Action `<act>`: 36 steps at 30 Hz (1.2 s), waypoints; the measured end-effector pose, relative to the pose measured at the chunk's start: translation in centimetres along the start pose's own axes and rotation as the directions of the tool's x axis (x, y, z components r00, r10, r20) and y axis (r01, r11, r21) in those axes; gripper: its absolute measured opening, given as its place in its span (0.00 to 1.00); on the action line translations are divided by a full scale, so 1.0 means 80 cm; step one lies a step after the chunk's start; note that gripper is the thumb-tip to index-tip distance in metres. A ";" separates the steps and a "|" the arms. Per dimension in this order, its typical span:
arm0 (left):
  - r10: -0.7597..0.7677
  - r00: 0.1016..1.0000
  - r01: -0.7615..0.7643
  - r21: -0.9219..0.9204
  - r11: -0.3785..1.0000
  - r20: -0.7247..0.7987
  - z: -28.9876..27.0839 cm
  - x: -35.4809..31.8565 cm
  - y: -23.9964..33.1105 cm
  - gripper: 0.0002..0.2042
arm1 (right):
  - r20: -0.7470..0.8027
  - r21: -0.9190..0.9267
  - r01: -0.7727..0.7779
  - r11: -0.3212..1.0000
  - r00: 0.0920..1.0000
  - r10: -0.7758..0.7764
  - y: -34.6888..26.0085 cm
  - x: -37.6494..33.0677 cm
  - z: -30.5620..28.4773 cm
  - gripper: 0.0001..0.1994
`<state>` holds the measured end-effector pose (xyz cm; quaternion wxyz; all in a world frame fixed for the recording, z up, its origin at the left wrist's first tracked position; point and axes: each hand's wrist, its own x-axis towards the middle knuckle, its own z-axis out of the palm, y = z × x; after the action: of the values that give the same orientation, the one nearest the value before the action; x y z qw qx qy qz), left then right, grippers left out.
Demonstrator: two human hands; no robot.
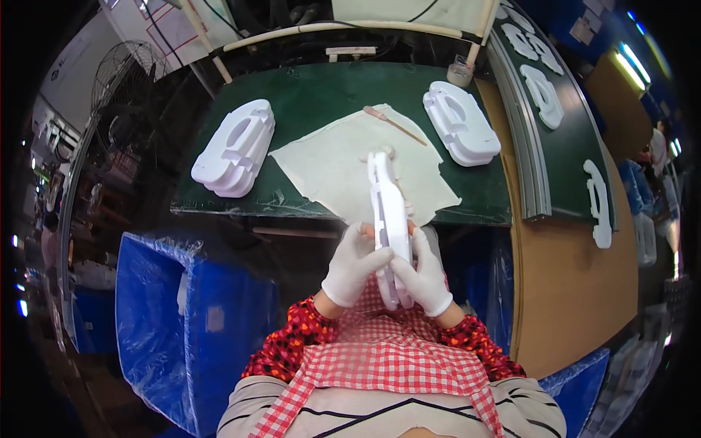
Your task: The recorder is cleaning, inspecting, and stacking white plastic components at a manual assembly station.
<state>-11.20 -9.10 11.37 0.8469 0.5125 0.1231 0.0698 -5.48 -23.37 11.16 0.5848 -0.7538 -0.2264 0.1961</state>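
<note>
A long white plastic part stands on edge between my hands, over the front edge of the green table. My gloved left hand grips its left side, and my gloved right hand grips its right side; both thumbs press on the near half. The fingers behind the part are partly hidden. Beyond it a cream cloth lies on the table, bearing a thin tool with a wooden handle. One stack of white plastic parts sits left of the cloth, another white stack right of it.
A small jar stands at the table's back right corner. To the right runs a conveyor with several white parts on it, beside brown cardboard. A blue bin lined with plastic stands at the left, near a fan.
</note>
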 end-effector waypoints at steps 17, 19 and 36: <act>0.115 0.986 -0.110 -0.045 0.993 0.119 0.011 -0.006 -0.002 0.33 | -0.120 0.181 0.091 0.979 0.990 -0.070 -0.019 0.007 0.004 0.29; 0.136 0.983 -0.137 0.007 0.990 0.127 0.009 -0.006 -0.007 0.34 | -0.116 0.155 0.090 0.984 0.991 -0.072 -0.020 0.005 0.004 0.29; 0.272 0.949 -0.299 0.173 0.939 0.161 0.004 -0.013 -0.018 0.27 | -0.155 -0.067 0.270 0.961 0.948 -0.277 -0.026 -0.005 0.004 0.28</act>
<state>-12.10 -10.27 10.37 0.7799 0.6088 -0.0037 0.1450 -6.22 -22.87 13.14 0.6060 -0.7414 -0.2845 0.0459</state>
